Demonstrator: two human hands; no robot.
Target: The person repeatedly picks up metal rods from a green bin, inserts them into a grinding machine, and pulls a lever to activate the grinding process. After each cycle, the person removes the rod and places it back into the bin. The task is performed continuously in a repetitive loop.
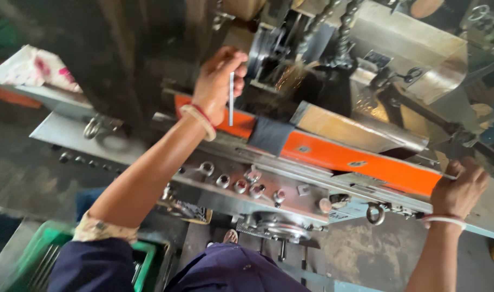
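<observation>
Two hands work a machine. Left hand pinches a thin metal rod upright near the machine's dark opening — held by its top, fingers clear of it. Right hand clamps the machine bed's far right edge — likely bracing.
</observation>
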